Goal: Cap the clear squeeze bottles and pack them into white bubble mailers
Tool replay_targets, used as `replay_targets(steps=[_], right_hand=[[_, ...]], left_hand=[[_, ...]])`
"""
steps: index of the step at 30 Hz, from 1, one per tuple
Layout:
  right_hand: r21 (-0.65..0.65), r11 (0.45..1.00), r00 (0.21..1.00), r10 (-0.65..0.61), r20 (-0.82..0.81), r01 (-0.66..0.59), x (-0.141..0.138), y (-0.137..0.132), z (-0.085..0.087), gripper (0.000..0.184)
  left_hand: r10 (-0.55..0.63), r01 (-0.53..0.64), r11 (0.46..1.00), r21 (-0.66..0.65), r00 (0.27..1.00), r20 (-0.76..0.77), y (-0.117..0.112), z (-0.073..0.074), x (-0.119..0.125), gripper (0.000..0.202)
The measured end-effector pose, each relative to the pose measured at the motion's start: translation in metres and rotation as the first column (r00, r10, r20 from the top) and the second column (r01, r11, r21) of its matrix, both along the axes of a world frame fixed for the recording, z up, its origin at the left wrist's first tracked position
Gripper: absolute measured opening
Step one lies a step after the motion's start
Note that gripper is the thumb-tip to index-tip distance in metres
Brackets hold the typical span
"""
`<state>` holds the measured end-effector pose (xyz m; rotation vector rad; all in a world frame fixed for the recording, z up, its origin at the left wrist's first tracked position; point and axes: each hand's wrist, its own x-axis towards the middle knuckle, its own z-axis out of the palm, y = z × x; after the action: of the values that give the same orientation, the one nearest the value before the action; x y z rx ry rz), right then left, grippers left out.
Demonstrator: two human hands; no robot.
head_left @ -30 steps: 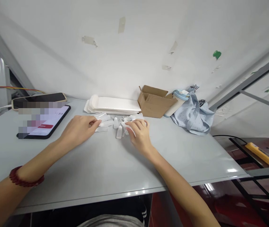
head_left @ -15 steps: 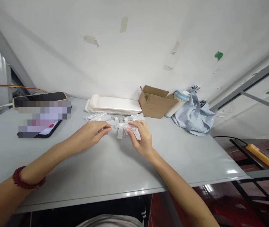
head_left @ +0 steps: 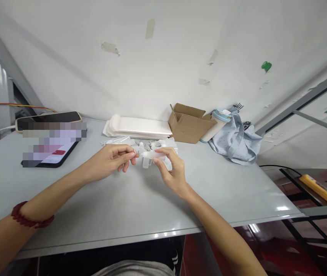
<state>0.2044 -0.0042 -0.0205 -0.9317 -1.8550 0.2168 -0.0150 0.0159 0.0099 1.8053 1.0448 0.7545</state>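
My right hand (head_left: 172, 168) pinches a small translucent white plastic tube (head_left: 150, 155) between thumb and forefinger, its narrow end turned to the left. My left hand (head_left: 113, 163) is closed at the thumb and forefinger, right by that narrow end. What sits between those fingertips is too small to make out. Just behind both hands lies a loose heap of similar clear and whitish plastic pieces (head_left: 123, 141), partly covered by my fingers. One more whitish piece (head_left: 145, 163) rests on the table below the tube.
A stack of flat white boxes (head_left: 143, 125) lies against the wall. To its right stand an open cardboard box (head_left: 190, 128), a cup with a blue lid (head_left: 220, 119) and a pale blue cloth bag (head_left: 235, 142). Phones (head_left: 62, 159) lie at the left of the grey table (head_left: 140, 207).
My left hand has shifted slightly right, its fingertips now at the tube's narrow end, and its lower fingers have come into view. The right hand keeps holding the tube nearly in place.
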Motion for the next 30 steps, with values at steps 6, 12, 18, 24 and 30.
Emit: replay_targets(steps=[6,12,18,24,30], right_hand=[[0.015,0.999,1.0,0.028,-0.012,-0.028,0.0,0.0,0.0,0.015],[-0.027,0.999,0.999,0.034,0.024,-0.033,0.0,0.0,0.0,0.016],[-0.023,0.999,0.999,0.047,0.01,-0.047,0.0,-0.001,-0.003,0.013],[-0.042,0.996,0.997,0.075,-0.015,-0.076,-0.002,-0.004,-0.007,0.012],[-0.057,0.996,0.997,0.077,0.021,-0.076,-0.002,-0.003,-0.008,0.014]], left_hand=[[-0.009,0.009,1.0,0.014,1.0,-0.005,0.001,-0.002,-0.001,0.035],[0.008,-0.007,0.999,0.037,0.999,-0.041,-0.001,-0.001,0.001,0.035],[0.047,-0.04,0.995,0.089,0.995,-0.085,-0.007,-0.004,0.006,0.034],[0.057,-0.049,0.996,0.074,0.992,-0.111,-0.011,-0.005,0.01,0.032],[0.045,-0.035,0.997,0.067,0.987,-0.156,-0.01,-0.007,0.009,0.033]])
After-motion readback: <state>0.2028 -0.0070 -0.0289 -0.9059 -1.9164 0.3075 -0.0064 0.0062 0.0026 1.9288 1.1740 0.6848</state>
